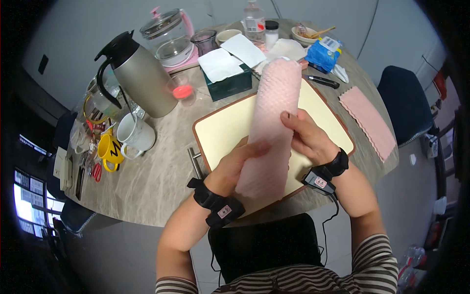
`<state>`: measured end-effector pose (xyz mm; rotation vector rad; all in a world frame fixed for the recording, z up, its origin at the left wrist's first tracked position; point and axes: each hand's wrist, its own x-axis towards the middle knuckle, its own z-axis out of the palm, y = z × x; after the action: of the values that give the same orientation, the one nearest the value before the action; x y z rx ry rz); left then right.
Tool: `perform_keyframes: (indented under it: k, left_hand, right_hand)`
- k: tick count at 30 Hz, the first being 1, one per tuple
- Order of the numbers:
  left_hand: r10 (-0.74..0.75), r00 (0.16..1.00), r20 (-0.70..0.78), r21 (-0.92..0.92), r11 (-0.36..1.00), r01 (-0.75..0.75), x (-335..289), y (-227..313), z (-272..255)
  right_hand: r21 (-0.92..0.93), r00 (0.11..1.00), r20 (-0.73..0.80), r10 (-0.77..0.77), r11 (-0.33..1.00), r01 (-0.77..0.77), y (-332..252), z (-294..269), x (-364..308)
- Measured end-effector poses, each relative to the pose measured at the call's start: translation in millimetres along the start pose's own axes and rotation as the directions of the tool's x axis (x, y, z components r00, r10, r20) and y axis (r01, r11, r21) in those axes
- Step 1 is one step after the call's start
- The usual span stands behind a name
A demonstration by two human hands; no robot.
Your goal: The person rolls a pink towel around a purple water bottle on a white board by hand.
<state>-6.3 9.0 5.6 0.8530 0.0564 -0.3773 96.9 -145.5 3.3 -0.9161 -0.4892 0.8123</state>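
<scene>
A long pink cleaning cloth (275, 98), folded into a narrow strip with a textured surface, is held up over a cream board with a brown rim (220, 128). My left hand (234, 165) grips its left edge low down, thumb lying across the front. On the right edge, higher up, my right hand (309, 134) closes with its thumb on the front and the fingers partly hidden behind. A second pink cloth (368, 122), folded, lies flat on the table to the right of the board. Each wrist wears a black strapped device.
Left of the board stand a steel thermos jug (142, 78), a white mug (137, 133) and a yellow mug (110, 151). A green tissue box (229, 87), a glass kettle (169, 41) and a water bottle (253, 24) are behind. A black-handled knife (323, 82) lies by a blue packet (324, 54).
</scene>
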Motion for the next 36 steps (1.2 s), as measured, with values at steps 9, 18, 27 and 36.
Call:
perform_keyframes:
  k: [9,18,27,36]
  left_hand:
    - [-0.079,0.997,-0.026,0.230,0.970,0.083,2,0,7]
    - [0.031,0.999,0.013,0.114,0.993,-0.032,-2,3,-7]
    - [0.041,0.997,-0.061,0.087,0.996,-0.035,4,4,-10]
    - [-0.022,1.000,0.013,0.290,0.957,0.018,-1,7,-1]
  right_hand:
    - [0.358,0.960,-0.243,-0.137,0.908,0.220,-16,-11,5]
    - [0.421,0.998,-0.067,-0.008,0.906,0.036,-5,-9,6]
    - [-0.052,0.995,-0.064,0.074,0.996,-0.077,12,3,-2]
    - [0.328,0.962,-0.219,-0.161,0.917,0.228,-18,-14,4]
